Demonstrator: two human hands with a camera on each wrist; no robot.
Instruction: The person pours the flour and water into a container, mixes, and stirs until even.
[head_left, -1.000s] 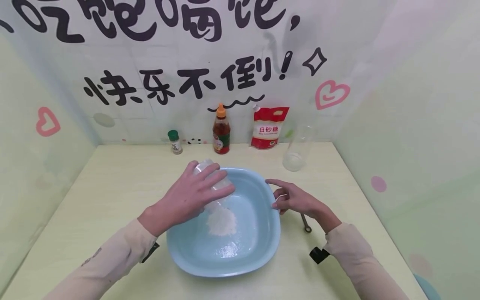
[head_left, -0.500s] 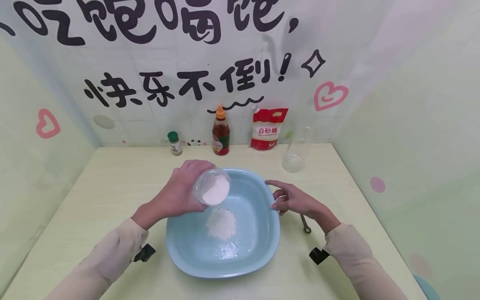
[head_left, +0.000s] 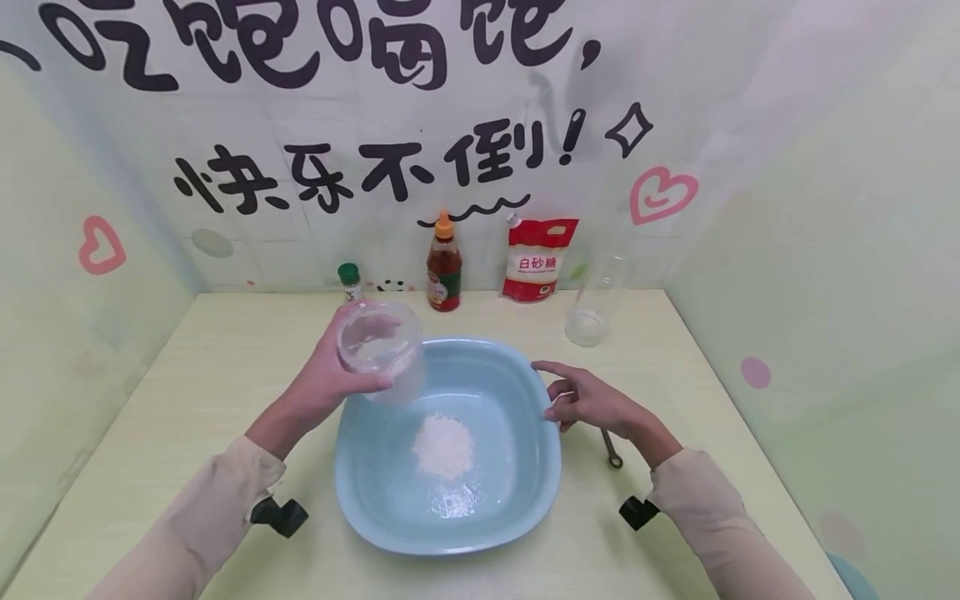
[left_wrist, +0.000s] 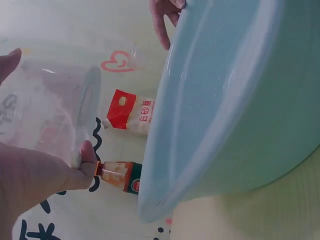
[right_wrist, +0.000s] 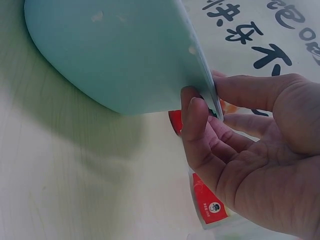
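Left hand (head_left: 324,373) grips a clear round plastic container (head_left: 402,373) above a pale-blue plastic basin (head_left: 517,467) holding heaped white powder (head_left: 444,447); right hand (head_left: 597,402) pinches the basin's right rim.

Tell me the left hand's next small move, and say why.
Probably lower the clear wide-mouthed jar onto the table left of the light-blue basin. The left hand holds it mouth up, and white powder already lies heaped in the basin, which the right hand grips. How much remains inside the jar is hard to tell.
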